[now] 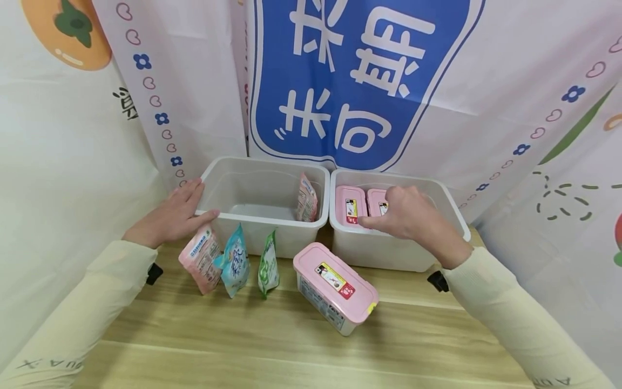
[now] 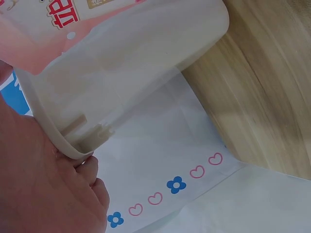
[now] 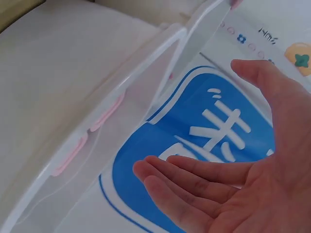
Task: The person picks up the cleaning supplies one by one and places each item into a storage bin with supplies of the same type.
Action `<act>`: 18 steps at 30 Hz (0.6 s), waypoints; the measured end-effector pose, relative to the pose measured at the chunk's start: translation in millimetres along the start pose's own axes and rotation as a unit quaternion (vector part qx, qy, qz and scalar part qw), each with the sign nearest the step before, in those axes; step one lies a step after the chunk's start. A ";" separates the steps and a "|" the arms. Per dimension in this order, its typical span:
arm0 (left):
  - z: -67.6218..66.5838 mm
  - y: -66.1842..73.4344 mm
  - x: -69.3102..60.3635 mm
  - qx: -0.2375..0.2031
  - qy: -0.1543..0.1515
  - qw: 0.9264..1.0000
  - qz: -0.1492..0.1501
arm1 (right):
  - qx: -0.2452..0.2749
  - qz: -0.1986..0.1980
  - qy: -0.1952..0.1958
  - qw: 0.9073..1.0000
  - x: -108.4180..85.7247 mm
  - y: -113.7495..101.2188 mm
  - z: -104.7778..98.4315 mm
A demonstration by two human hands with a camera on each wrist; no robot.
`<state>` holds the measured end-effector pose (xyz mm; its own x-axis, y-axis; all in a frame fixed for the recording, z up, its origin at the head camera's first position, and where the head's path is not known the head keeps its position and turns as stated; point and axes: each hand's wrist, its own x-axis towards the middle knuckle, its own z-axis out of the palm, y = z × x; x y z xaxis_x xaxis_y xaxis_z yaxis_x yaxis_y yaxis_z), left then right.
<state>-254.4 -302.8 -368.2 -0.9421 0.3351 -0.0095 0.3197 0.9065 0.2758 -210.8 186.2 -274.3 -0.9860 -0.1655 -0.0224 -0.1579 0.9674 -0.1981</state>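
Note:
My left hand (image 1: 177, 213) rests on the front-left corner of the left white bin (image 1: 257, 218), its thumb along the front rim. Inside that bin a pink pouch (image 1: 307, 200) leans at the right end. Above the front of the right white bin (image 1: 389, 248) is my right hand (image 1: 405, 213), holding nothing; the right wrist view shows its fingers (image 3: 194, 179) extended and the thumb spread. Two pink-lidded tubs (image 1: 351, 205) stand in the right bin, one partly hidden by that hand. Another pink-lidded tub (image 1: 335, 286) sits at an angle on the table.
Before the left bin stand a pink pouch (image 1: 201, 259), a blue pouch (image 1: 235, 262) and a green-and-white pouch (image 1: 268, 265). The wooden table (image 1: 233, 340) extends toward me. A printed cloth (image 1: 204, 81) hangs close behind both bins.

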 end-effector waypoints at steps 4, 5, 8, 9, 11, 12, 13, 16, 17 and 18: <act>0.4 -0.9 0.2 -0.002 0.001 1.000 0.001 | 0.011 -0.018 -0.002 1.000 -9.1 -6.3 -1.2; 0.3 -0.6 0.0 -0.002 -0.001 1.000 0.000 | 0.011 -0.024 -0.002 1.000 -11.2 -7.8 -1.1; 0.0 -1.0 -0.7 -0.003 -0.001 1.000 0.000 | 0.004 -0.042 0.004 0.999 -17.5 -12.0 0.5; -0.1 -0.7 -0.9 -0.004 -0.001 1.000 -0.001 | 0.000 -0.048 0.006 0.999 -19.6 -13.3 1.3; -0.4 -0.1 -1.3 -0.005 0.000 1.000 -0.002 | -0.004 -0.058 0.009 0.998 -23.7 -15.3 3.8; -0.7 -0.5 -1.2 -0.005 0.000 1.000 -0.002 | -0.003 -0.062 0.008 0.998 -25.9 -16.5 5.0; -0.7 -0.2 -1.2 -0.005 -0.001 1.000 -0.002 | -0.001 -0.066 0.008 0.998 -27.8 -17.2 6.6; -0.4 0.9 -1.1 -0.006 -0.001 1.000 -0.001 | 0.004 -0.080 0.007 0.997 -32.6 -19.7 11.9; -0.5 0.8 -1.0 -0.005 -0.001 1.000 -0.001 | 0.004 -0.084 0.006 0.996 -33.9 -20.8 13.7; -0.6 0.7 -0.9 -0.005 -0.002 1.000 0.000 | 0.003 -0.086 0.005 0.996 -35.2 -22.2 15.5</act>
<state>-253.3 -302.6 -367.4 -0.9418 0.3360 -0.0128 0.3186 0.9038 0.2858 -171.7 167.7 -284.3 -0.9450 -0.3263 0.0229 -0.3239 0.9238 -0.2041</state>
